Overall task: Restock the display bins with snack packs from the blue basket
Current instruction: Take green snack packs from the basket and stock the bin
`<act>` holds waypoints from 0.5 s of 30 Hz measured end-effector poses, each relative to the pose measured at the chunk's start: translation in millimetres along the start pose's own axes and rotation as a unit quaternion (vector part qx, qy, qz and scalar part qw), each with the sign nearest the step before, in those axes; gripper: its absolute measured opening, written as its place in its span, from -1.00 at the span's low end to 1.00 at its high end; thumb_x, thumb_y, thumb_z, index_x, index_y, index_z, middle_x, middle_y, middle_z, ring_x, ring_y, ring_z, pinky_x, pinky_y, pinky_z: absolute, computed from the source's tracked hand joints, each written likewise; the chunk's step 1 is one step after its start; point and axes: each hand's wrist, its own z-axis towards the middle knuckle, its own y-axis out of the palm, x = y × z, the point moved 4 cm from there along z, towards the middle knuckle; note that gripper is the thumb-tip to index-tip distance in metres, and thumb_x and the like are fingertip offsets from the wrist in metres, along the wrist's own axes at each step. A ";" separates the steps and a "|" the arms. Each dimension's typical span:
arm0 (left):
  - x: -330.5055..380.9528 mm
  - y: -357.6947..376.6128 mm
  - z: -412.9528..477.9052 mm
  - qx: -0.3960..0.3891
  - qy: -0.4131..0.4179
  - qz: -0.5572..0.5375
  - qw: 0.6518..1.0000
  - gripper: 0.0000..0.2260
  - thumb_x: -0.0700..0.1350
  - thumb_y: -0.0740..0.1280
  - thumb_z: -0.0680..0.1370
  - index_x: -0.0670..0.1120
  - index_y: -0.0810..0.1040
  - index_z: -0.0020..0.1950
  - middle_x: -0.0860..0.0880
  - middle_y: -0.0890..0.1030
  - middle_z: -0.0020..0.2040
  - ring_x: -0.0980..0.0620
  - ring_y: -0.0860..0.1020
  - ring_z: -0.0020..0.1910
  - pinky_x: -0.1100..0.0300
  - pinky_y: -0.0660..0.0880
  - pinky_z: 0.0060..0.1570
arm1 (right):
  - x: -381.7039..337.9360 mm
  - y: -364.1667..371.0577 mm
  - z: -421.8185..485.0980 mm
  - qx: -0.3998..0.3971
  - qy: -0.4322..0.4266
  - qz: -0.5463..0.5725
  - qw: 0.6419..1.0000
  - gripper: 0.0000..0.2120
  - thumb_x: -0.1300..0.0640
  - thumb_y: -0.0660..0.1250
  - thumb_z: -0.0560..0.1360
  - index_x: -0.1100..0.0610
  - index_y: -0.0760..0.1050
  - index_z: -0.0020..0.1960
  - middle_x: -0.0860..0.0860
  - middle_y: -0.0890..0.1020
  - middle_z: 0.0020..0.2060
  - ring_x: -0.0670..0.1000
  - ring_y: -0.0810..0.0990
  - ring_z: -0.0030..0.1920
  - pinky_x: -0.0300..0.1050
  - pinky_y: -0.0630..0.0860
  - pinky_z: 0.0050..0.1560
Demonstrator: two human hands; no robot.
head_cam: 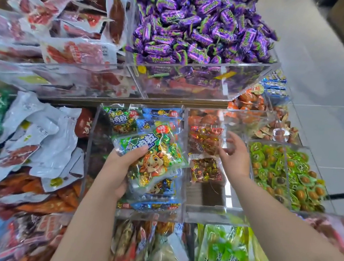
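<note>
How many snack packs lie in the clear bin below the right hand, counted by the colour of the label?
Red-label pack: 1
White-top pack: 1
Total: 2
The green pack held in the left hand is over the next bin, so I did not count it.

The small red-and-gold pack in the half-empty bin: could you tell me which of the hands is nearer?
Right. The right hand hovers just up-right of the red-and-gold pack; the left hand grips a green pack farther left.
</note>
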 end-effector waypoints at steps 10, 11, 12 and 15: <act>5.5 7.9 5.6 0.014 -0.032 -0.005 0.999 -0.14 0.02 0.59 0.08 -0.17 0.43 0.33 -0.20 0.67 0.08 -0.21 0.65 0.05 -0.17 0.56 0.09 | -38.7 35.1 18.1 -0.245 -0.183 -0.540 0.784 -0.52 0.15 0.31 0.43 -0.06 0.35 0.32 0.03 0.48 0.13 0.13 0.52 0.12 -0.09 0.42 -0.17; 5.7 8.5 6.0 0.015 -0.034 -0.010 0.999 -0.14 0.01 0.59 0.08 -0.17 0.43 0.34 -0.20 0.67 0.09 -0.21 0.65 0.05 -0.16 0.56 0.07 | -38.5 42.1 17.3 -0.256 -0.179 -0.552 0.773 -0.54 0.17 0.28 0.47 -0.05 0.34 0.34 0.03 0.48 0.15 0.13 0.54 0.10 -0.09 0.43 -0.19; 5.7 9.4 6.7 0.014 -0.036 -0.015 0.999 -0.15 0.00 0.58 0.09 -0.17 0.43 0.34 -0.20 0.67 0.09 -0.20 0.66 0.04 -0.13 0.58 0.02 | -37.7 48.3 16.1 -0.263 -0.176 -0.562 0.764 -0.53 0.20 0.25 0.49 -0.04 0.32 0.37 0.04 0.49 0.17 0.14 0.55 0.10 -0.07 0.46 -0.20; 6.5 10.8 10.4 0.003 -0.029 -0.031 0.999 -0.34 -0.06 0.53 0.19 -0.14 0.48 0.26 -0.18 0.70 0.01 -0.15 0.69 -0.08 0.02 0.63 -0.23 | -35.8 54.6 16.0 -0.256 -0.173 -0.541 0.782 -0.49 0.30 0.22 0.47 0.00 0.31 0.38 0.05 0.49 0.18 0.16 0.56 0.08 -0.04 0.46 -0.23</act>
